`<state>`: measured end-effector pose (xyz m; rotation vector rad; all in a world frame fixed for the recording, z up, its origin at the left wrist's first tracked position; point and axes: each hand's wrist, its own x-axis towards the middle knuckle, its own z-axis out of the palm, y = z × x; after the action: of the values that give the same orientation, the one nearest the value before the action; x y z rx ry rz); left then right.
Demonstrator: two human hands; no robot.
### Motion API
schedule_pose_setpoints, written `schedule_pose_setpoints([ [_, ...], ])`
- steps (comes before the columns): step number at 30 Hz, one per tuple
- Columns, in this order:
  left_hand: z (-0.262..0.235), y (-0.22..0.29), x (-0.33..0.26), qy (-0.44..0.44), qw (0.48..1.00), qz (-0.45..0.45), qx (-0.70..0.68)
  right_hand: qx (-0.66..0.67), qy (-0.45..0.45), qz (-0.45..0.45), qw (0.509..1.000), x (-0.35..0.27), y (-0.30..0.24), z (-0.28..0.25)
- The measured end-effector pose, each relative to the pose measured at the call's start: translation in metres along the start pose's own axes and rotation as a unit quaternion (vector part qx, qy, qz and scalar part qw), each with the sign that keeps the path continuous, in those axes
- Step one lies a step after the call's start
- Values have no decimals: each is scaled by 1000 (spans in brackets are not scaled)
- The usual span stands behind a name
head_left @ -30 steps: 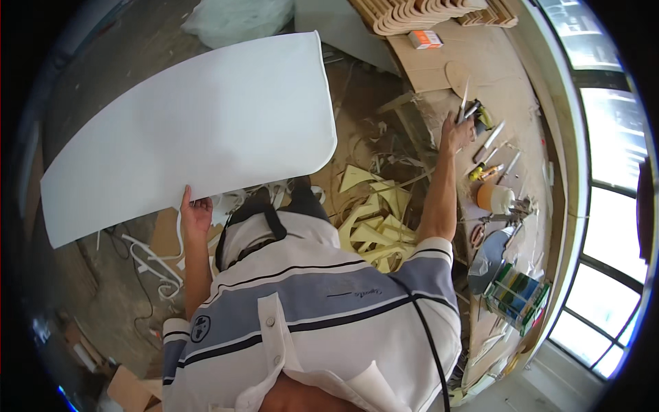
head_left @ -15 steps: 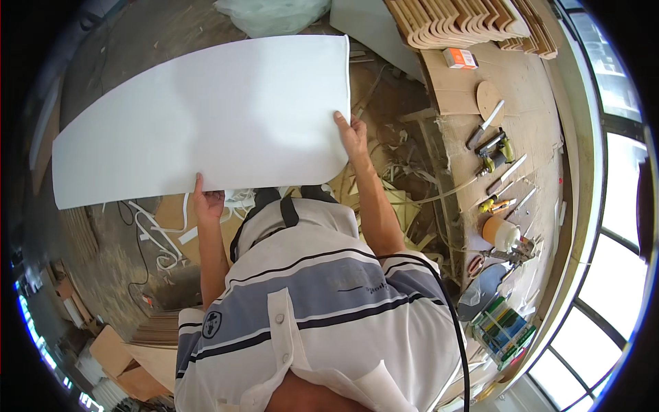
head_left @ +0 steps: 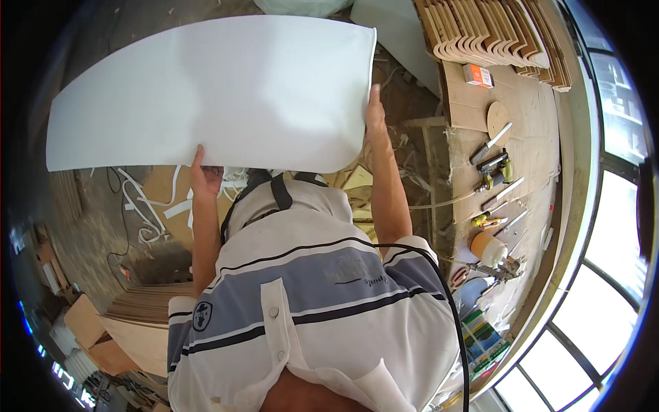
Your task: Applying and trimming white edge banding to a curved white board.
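Observation:
A large white panel (head_left: 226,89), with a curved far edge and a rounded near right corner, is held out in front of me. My left hand (head_left: 206,177) grips its near edge, thumb on top and fingers underneath. Along the panel's right edge lies my right hand (head_left: 375,117), pressed against the side; its fingers are partly hidden, and it steadies that end. Whatever is beneath the panel is covered by it.
On my right, a workbench (head_left: 473,113) bears knives (head_left: 490,143), a staple gun (head_left: 500,170), scissors (head_left: 458,277) and a spray gun (head_left: 504,266). Curved wooden pieces (head_left: 480,31) are stacked at its far end. White strips (head_left: 147,206) litter the floor. An air hose (head_left: 439,204) runs off the bench.
The panel has shifted away from me and its right end has moved right. My right hand has slid to the edge, its thumb no longer lying on the top face.

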<state>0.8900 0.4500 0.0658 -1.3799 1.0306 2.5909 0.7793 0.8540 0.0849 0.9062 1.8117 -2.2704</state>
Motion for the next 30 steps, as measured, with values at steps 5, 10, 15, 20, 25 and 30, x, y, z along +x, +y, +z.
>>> schedule_pose_setpoints([
  [5,9,2,3,-4,1000,2,-4,-160,-57,-82,982,43,-3,-21],
  [10,0,1,4,26,999,-9,24,-403,-39,-82,911,44,-22,0],
  [15,4,36,25,16,998,60,18,-549,73,-458,695,89,-57,21],
  [20,-12,50,56,-49,998,26,-14,-644,25,-427,634,128,-67,42],
  [25,-16,43,60,-69,994,55,-64,-718,17,-373,587,113,-74,86],
  [30,-1,38,55,22,996,60,-58,-628,-76,-489,601,113,-57,158],
])
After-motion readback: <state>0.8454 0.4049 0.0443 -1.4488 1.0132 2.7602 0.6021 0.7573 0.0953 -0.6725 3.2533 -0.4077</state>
